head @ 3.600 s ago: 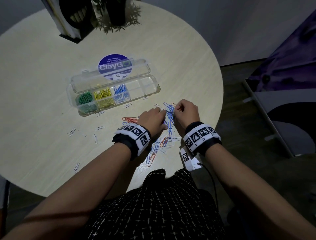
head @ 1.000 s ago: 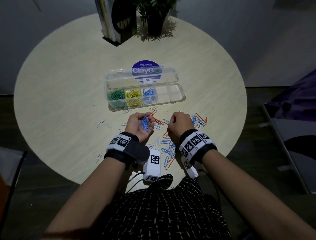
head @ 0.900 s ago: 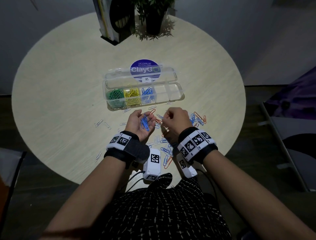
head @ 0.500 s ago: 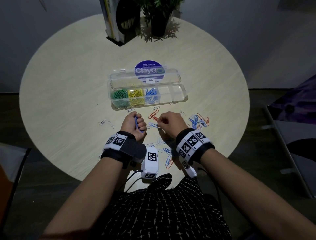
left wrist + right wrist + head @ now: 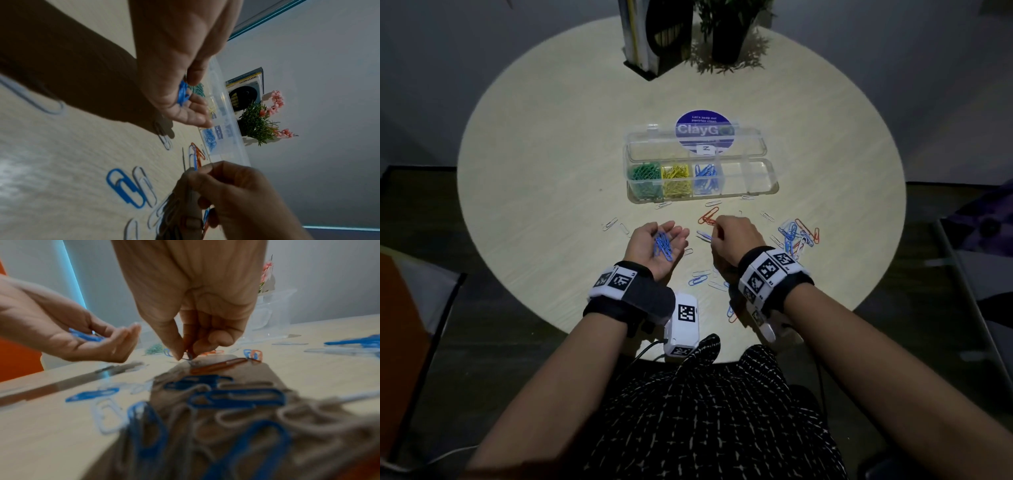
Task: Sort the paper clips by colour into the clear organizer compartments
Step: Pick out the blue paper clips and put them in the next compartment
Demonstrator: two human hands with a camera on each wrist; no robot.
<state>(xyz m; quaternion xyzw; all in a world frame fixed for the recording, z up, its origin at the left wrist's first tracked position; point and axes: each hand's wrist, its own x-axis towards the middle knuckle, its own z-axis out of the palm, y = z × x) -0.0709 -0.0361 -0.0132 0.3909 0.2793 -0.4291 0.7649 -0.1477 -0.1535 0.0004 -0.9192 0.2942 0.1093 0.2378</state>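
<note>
Paper clips, the blue ones point(image 5: 663, 245), now lie loose in the left hand point(image 5: 655, 244), which half a second ago was fisted round them and has reopened palm-up near the clear organizer point(image 5: 763, 186). Left wrist view: fingers relaxed, cupping the bundle. Right wrist view: the right hand point(image 5: 191, 331) pinches another clip at the table point(image 5: 329, 369); its colour is blurred. Likely still gathering blues.

near paper clips point(image 5: 236, 399) blurred, right hand point(image 5: 197, 308) pinch unclear, sticker point(image 5: 703, 132) text part-hidden
</note>
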